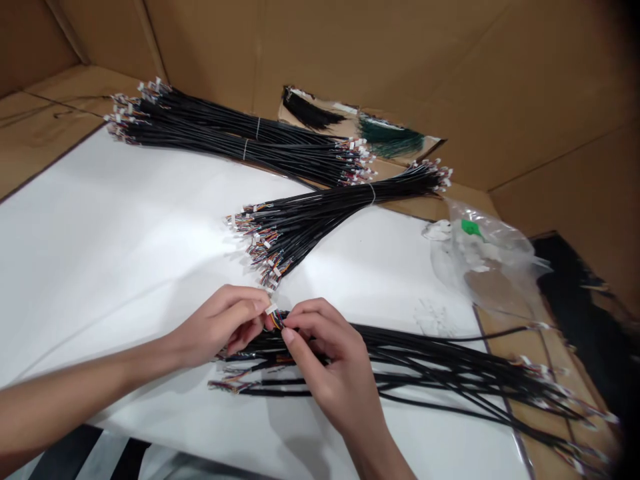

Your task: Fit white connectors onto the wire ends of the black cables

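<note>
Between my hands is the end of a black cable, with a white connector [271, 309] and short coloured wires. My left hand [227, 320] pinches the connector between thumb and fingers. Just to its right, my right hand [333, 357] has thumb and forefinger closed on the coloured wires close to the connector. Under and beyond my hands, loose black cables [440, 367] lie across the white board, their wired ends at both sides. My right hand hides part of them.
Behind my hands lies a tied cable bundle [340, 200], with more tied bundles [225, 130] farther back. A clear plastic bag [493, 260] with a green label rests at the right. Cardboard walls [375, 47] enclose the white board [125, 220].
</note>
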Available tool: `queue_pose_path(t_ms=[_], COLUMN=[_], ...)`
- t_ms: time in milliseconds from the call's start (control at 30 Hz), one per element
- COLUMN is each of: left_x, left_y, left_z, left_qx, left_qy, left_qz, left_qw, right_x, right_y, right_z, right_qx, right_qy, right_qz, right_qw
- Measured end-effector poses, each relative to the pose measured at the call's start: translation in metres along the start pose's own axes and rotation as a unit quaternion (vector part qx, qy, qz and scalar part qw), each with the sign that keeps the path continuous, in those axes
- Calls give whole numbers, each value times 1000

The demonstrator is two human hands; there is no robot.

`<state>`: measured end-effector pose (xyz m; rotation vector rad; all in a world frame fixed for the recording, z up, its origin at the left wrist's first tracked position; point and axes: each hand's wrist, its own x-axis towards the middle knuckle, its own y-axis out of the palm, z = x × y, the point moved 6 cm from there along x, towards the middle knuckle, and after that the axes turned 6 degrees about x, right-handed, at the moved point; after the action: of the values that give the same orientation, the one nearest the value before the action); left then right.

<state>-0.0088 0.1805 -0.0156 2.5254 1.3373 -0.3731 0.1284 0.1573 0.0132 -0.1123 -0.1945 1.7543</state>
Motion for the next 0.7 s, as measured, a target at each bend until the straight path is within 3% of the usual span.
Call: queue_pose_path(t_ms=[400,700], left_x=[1,2], left_y=[0,-1], left_z=[-6,-1], left_qx=[29,57], left_qy=[47,14], left_qz=[-5,-15], left_qw=[998,998], right_x=[-1,-1], right_y=[1,2], right_z=[2,5], right_qx=[-21,-24], right_qy=[-14,6], right_qz=[3,14], right_qw=[1000,1000])
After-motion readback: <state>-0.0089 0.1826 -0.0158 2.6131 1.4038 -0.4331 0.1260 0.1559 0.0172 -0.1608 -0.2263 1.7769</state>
